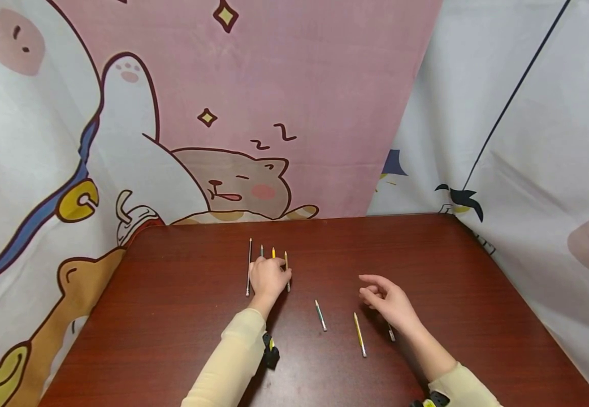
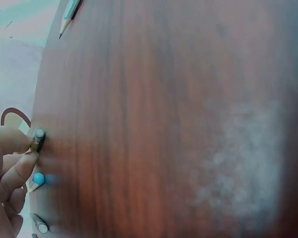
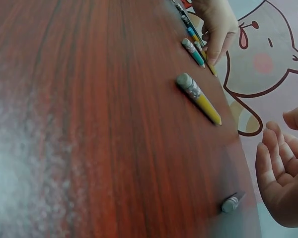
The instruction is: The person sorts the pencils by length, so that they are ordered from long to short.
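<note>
My left hand (image 1: 268, 278) lies over a row of pencils (image 1: 272, 265) at the far middle of the surface (image 1: 477, 294). The pencils lie side by side, all pointing away from me, which reads as a deliberate line-up. The left wrist view shows my thumb and forefinger pinching the eraser end of one pencil (image 2: 38, 139) in that row. I take it to be the rightmost one (image 1: 286, 271) in the head view, though the hand covers too much to be sure. A long dark pencil (image 1: 248, 267) lies clear at the left edge of the row. Two more poke out past my knuckles, only their tips showing.

My right hand (image 1: 388, 299) hovers above the surface with the fingers loosely curled and the palm turned up. It holds nothing.

Three pencils lie loose nearer to me, well apart from the row and at odd angles:
- a teal one (image 1: 320, 315)
- a yellow one (image 1: 359, 334)
- a third (image 1: 391, 332), mostly hidden under my right wrist, so I cannot tell its colour; the right wrist view shows only its eraser end (image 3: 232, 202)

The left wrist view is blurred and cuts the row off at its edge. A cartoon curtain (image 1: 254, 113) hangs behind.
</note>
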The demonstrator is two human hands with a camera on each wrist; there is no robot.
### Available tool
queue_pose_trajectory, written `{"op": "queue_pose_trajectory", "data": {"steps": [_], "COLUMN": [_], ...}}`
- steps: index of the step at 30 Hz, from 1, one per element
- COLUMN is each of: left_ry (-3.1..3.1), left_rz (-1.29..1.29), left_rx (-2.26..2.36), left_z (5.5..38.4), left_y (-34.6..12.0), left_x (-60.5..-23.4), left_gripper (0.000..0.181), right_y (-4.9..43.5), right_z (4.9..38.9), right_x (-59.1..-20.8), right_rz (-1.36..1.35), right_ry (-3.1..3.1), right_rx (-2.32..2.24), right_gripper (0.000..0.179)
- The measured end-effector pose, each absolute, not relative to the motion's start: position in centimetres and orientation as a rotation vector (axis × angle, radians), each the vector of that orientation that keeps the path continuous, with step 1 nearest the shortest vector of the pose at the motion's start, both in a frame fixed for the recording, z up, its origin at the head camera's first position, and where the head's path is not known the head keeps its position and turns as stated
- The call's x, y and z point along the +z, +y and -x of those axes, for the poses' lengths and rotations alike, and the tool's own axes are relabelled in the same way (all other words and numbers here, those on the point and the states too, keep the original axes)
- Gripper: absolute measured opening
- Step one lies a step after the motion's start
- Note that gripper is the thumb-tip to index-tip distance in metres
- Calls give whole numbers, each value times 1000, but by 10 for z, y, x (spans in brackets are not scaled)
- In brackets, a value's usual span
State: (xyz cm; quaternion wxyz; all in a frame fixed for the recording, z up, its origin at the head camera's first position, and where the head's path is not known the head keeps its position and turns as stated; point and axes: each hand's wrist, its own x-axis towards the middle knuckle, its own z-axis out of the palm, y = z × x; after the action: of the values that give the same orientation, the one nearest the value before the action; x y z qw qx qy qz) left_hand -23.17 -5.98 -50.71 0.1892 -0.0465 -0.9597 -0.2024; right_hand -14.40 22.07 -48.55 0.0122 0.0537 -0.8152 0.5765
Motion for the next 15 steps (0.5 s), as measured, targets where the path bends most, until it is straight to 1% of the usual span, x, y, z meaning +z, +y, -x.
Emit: {"op": "queue_pose_trajectory", "data": {"steps": [11, 15], "left_ry": [-2623, -2581], "left_rz": [157, 189], "left_rx": [-578, -644], "left_z": [234, 231], "left_y": [-62, -64], "left_x": [-514, -510], "left_gripper": [17, 17], "right_y": [224, 223], "right_z": [142, 142], "right_x": [-485, -485], "right_rz": [-170, -167], "right_ry": [-2531, -2531], "right_rx": [1828, 1825], "right_gripper": [39, 39]}}
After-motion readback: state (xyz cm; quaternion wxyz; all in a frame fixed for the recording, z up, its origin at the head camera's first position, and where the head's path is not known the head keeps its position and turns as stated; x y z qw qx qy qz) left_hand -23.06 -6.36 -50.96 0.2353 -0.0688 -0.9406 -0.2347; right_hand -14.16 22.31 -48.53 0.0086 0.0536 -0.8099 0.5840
